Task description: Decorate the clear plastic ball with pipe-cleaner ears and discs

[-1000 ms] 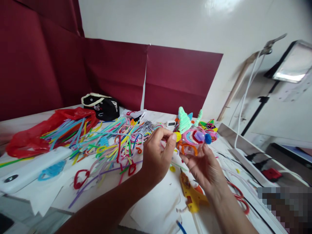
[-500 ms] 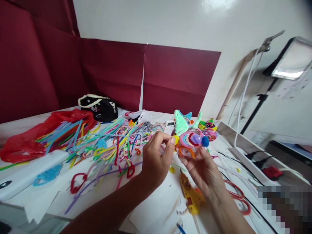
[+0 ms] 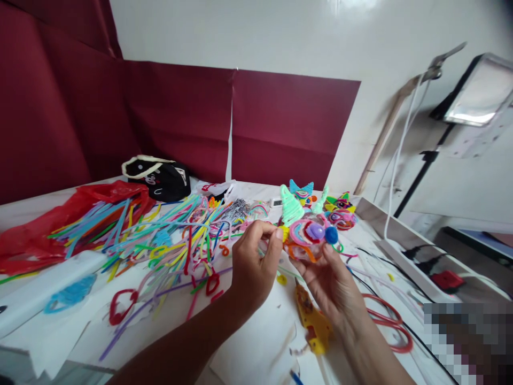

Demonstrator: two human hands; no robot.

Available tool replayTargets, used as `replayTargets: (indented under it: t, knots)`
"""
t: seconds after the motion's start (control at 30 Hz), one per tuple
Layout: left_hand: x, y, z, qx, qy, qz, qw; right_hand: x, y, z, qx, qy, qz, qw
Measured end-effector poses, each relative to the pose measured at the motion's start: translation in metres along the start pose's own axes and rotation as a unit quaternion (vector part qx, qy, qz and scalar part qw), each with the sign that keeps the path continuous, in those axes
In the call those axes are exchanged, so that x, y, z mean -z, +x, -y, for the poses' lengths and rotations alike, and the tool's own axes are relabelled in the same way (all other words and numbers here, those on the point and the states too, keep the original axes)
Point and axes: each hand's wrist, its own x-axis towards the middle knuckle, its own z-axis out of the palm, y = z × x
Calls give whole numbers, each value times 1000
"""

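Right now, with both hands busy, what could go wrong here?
The left hand pinches a small yellow piece at the edge of the colourful craft piece; that small piece might slip free. The glue gun lies near the right hand, which holds the craft piece; if hot, it could burn on contact.

- White-covered table (image 3: pixel 172 315), crowded on the left
- Far left: black bag (image 3: pixel 172 184) with pale trim
- Left: red plastic bag (image 3: pixel 36 227)
- Left to middle: loose heap of colored pipe cleaners (image 3: pixel 192 224)
- Near middle: yellow glue gun (image 3: pixel 316 323)
- Right: red-handled scissors (image 3: pixel 399 320)
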Motion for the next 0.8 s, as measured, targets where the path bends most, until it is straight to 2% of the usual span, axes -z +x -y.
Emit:
replayTargets:
  t: [0.23, 0.63, 0.8]
  knots:
    - [-1, -2, 6, 47, -26, 13, 998, 2, 2, -4, 0, -4, 2, 1000]
    - [0, -3, 4, 88, -74, 26, 993, 4, 4, -4, -5, -5, 32, 999]
    - [-1, -6, 7, 105, -105, 34, 988, 2, 3, -4, 2, 8, 15, 1000]
